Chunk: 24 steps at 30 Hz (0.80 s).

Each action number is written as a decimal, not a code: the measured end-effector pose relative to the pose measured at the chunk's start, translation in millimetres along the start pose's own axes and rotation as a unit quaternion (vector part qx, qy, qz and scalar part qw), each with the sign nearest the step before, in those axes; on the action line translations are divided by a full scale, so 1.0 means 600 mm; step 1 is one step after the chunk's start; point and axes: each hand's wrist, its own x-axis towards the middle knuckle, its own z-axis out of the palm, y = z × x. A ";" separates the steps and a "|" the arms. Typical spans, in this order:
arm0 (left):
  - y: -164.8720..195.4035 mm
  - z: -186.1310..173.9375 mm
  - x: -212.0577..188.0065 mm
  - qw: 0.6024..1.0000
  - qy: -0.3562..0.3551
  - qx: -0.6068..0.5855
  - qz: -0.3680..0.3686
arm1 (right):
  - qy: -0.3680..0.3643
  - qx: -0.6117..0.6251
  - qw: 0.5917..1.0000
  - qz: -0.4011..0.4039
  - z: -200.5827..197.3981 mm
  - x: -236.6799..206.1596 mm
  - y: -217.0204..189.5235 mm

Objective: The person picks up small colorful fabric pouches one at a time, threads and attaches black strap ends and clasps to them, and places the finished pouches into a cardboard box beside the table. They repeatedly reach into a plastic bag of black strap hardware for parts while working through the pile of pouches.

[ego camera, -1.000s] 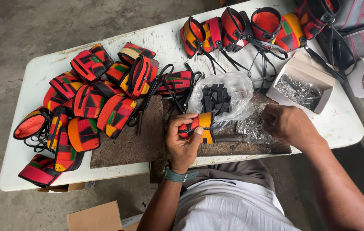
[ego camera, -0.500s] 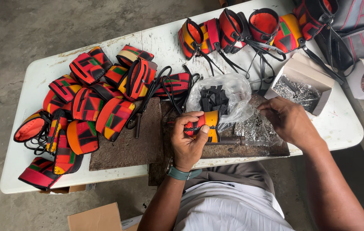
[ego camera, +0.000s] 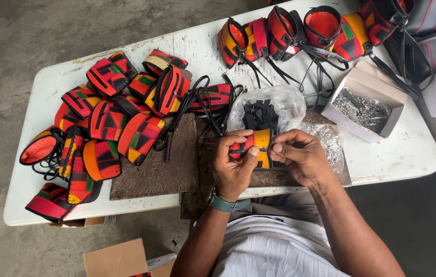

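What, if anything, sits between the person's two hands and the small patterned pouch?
Nothing visible: the left hand and the right hand both grip the patterned pouch directly, above the brown mat.

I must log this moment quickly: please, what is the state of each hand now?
Left hand: closed around the small patterned pouch.
Right hand: fingers closed, pinching the same pouch at its right edge.

red, orange and black pouch [ego camera: 251,146]
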 end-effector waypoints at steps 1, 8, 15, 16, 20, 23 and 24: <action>0.000 0.002 -0.001 1.000 -0.009 0.011 0.008 | 0.007 0.025 1.000 -0.002 0.005 0.002 0.006; 0.003 0.001 -0.002 0.998 -0.036 0.035 0.024 | -0.033 0.156 0.987 0.028 0.036 -0.002 0.022; 0.005 -0.002 -0.004 0.998 -0.056 0.021 0.015 | -0.056 0.202 0.978 0.003 0.051 -0.007 0.032; 0.006 -0.002 -0.004 0.998 -0.054 0.021 0.017 | -0.045 0.210 0.976 0.018 0.050 -0.007 0.033; 0.010 -0.003 -0.006 0.999 -0.047 -0.008 0.007 | -0.047 0.228 0.971 0.047 0.039 -0.007 0.035; 0.014 -0.010 -0.004 0.998 -0.056 0.039 0.013 | -0.073 0.240 0.967 0.037 0.038 -0.006 0.041; 0.015 -0.012 -0.002 0.995 -0.061 0.071 0.020 | -0.073 0.228 0.971 0.024 0.040 -0.005 0.044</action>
